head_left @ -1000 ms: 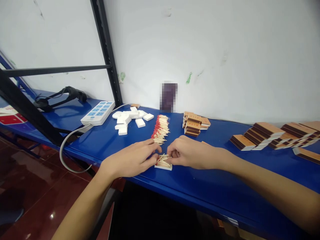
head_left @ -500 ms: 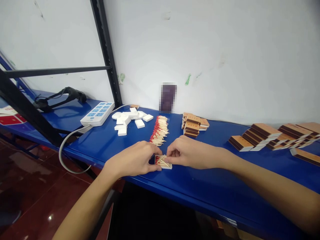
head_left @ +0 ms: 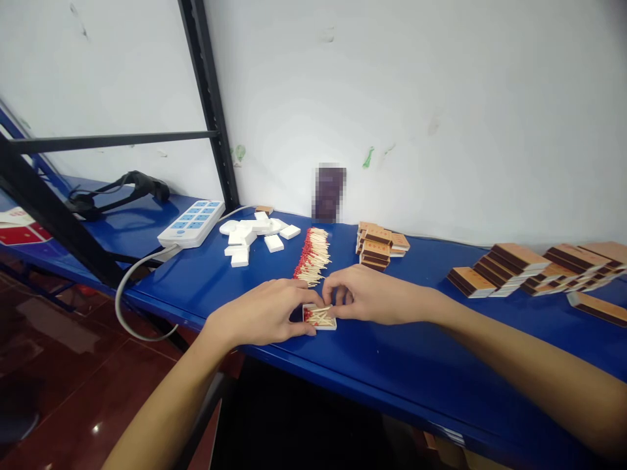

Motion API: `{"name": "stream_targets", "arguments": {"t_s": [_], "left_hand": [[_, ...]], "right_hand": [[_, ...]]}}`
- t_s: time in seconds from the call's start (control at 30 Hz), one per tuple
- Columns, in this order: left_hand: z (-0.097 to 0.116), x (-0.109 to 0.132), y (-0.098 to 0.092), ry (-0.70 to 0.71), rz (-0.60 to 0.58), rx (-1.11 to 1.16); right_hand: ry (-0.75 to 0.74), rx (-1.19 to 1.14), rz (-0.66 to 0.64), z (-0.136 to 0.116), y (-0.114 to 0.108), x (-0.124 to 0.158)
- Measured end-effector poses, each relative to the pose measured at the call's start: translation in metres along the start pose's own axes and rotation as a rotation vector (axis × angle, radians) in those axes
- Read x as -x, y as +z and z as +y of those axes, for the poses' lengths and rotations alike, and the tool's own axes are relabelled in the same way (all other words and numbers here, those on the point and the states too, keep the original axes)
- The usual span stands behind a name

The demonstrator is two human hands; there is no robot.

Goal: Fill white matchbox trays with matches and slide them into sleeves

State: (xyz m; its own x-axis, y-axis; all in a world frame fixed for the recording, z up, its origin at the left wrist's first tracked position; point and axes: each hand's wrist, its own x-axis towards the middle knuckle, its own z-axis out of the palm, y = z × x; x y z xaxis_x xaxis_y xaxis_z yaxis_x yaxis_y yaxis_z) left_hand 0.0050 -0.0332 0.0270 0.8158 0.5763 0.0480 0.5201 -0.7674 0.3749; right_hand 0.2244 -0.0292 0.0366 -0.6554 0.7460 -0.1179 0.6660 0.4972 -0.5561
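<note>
A small white matchbox tray [head_left: 321, 327] full of red-tipped matches [head_left: 319, 316] lies near the table's front edge. My left hand [head_left: 269, 312] grips it, thumb along the near side and index finger at the far side. My right hand [head_left: 365, 295] is at its right end, fingers curled and fingertips down on the matches; exactly what lies between those fingertips is partly hidden. Just beyond the hands is a long heap of loose matches [head_left: 313, 256], red heads to the left.
White empty trays [head_left: 245, 234] are piled at the back left, beside a power strip [head_left: 192, 223]. Brown matchboxes [head_left: 377, 245] are stacked behind my right hand, and more matchboxes [head_left: 519, 258] stand at the far right. A black shelf post [head_left: 208, 98] rises at the left.
My right fingertips have shifted slightly at the tray's right end, and the matches inside lie a little differently. My left index finger reaches further along the far side.
</note>
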Motion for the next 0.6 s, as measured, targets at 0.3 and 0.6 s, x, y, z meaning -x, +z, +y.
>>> {"name": "stream_targets", "arguments": {"t_s": [0.3,0.6], "left_hand": [[-0.0033,-0.0012,-0.0022,-0.019,0.008,0.054],[-0.0051,-0.0007,-0.0032,0.016,-0.008,0.115]], "right_hand": [[-0.016,-0.011,-0.03,-0.0035,-0.0023,0.0002],[-0.012,-0.05,-0.055,0.0012,0.0012,-0.001]]}}
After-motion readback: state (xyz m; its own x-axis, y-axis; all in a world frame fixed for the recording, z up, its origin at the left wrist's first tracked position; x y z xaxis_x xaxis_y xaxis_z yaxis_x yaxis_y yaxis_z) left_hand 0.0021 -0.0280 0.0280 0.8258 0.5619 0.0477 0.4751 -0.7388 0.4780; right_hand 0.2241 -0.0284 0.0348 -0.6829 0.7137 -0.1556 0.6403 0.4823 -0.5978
